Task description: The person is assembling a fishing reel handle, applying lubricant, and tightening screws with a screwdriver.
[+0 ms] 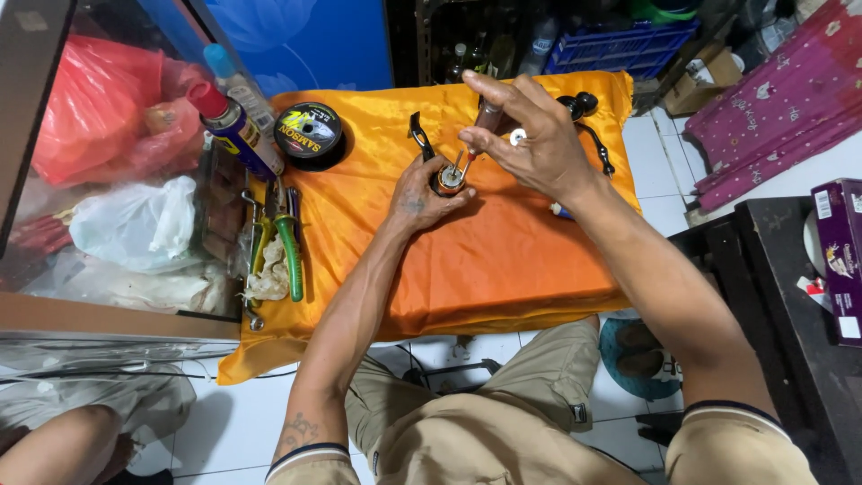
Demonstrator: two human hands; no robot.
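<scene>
Cloth: orange cloth [467, 260] spread over the low table in front of my knees; every place below is told from it.
Reel part: small round metal reel part [449, 178] near the middle of the cloth, a little toward the far edge, gripped in my left hand.
Left hand: my left hand [422, 193] reaches in from the near edge, wrist low over the cloth, fingers clenched around the reel part from below and the side.
Right hand: my right hand [530, 135] comes in from the right side of the cloth, palm down, fingers curled around a small brown tube [489, 114]; its thin tip points down into the top of the reel part.
Crate: blue crate [620, 45] beyond the far edge of the cloth; bottles stand just left of it, too dark to tell more.
Glass case: case [117, 180] left of the cloth, holding a red plastic bag and white bags.
Spray can: blue can with a red cap [235, 127] at the cloth's far left corner, leaning.
Line spool: black round spool [308, 132] on the cloth's far left part, just beside the can.
Pliers: green-handled pliers [289, 242] along the left edge of the cloth.
Black handle piece: curved black piece [594, 135] on the far right part of the cloth, behind my right hand.
</scene>
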